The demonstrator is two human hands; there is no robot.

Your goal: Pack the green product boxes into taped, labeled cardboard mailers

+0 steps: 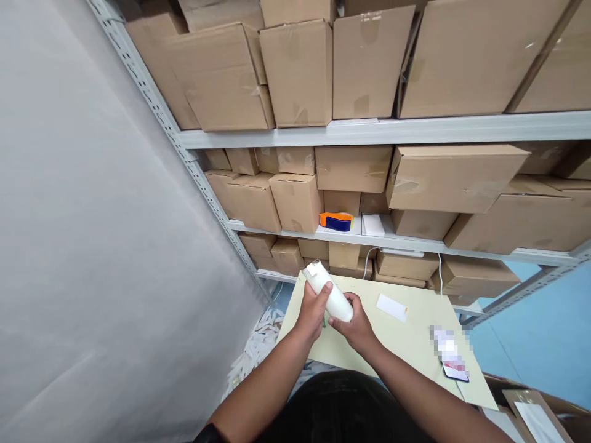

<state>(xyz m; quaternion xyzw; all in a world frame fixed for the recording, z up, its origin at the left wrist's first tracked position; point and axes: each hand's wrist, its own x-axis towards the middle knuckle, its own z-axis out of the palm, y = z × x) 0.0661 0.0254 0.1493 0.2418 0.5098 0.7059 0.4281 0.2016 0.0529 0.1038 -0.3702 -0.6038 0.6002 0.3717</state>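
Observation:
A white cylinder (333,296), smooth like a roll or bottle, is held tilted above the pale yellow table (364,351). My left hand (314,307) is wrapped around its upper left part, thumb on top. Around the lower right end closes my right hand (355,323). At the cylinder's upper end a small detail shows, too small to make out. Something green peeks out beneath the hands, mostly hidden. To the right on the table lies a flat white card or slip (392,307).
A phone (455,370), partly blurred, lies at the table's right. Behind stands a metal shelf (295,136) packed with cardboard boxes (295,74). An orange and blue strap-like item (337,221) rests on it. A grey wall (115,246) rises at left; white paper strips (253,351) cover the floor there.

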